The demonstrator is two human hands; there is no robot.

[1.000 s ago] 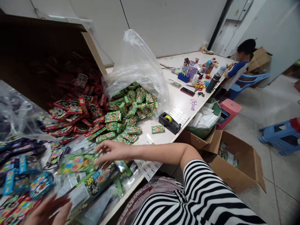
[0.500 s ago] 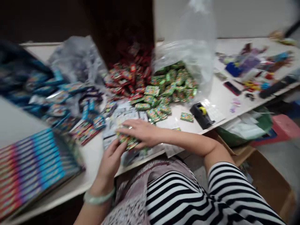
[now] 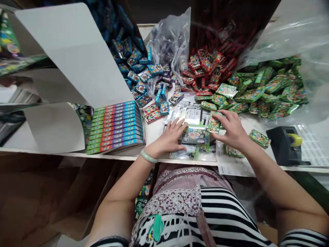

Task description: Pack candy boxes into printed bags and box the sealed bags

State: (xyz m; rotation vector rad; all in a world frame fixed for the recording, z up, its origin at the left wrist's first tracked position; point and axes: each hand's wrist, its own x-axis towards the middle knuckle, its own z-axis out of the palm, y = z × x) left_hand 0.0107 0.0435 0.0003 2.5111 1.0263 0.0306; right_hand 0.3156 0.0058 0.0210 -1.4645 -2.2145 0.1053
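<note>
My left hand [image 3: 172,136] lies with fingers spread at the left end of a dark printed packet [image 3: 193,135] near the table's front edge. My right hand [image 3: 231,131] has its thumb and fingers about a small green box [image 3: 214,122], gripping it by its edges. Below both hands are flat clear-wrapped printed packets [image 3: 189,113]. Another loose green box [image 3: 259,138] rests to the right of my right hand, and a green heap [image 3: 275,89] of such boxes rises behind it.
Heaps of red boxes [image 3: 208,67] and blue boxes [image 3: 136,65] lie at the back, with a clear plastic bag [image 3: 167,37] between them. At left stands an open display carton [image 3: 61,51] with multicoloured rows of boxes [image 3: 115,127]. A black tape dispenser [image 3: 284,145] sits at right.
The view has swung left. My hands, together over green boxes before, are now apart: the left is spread on the packet, the right is at a single green box.
</note>
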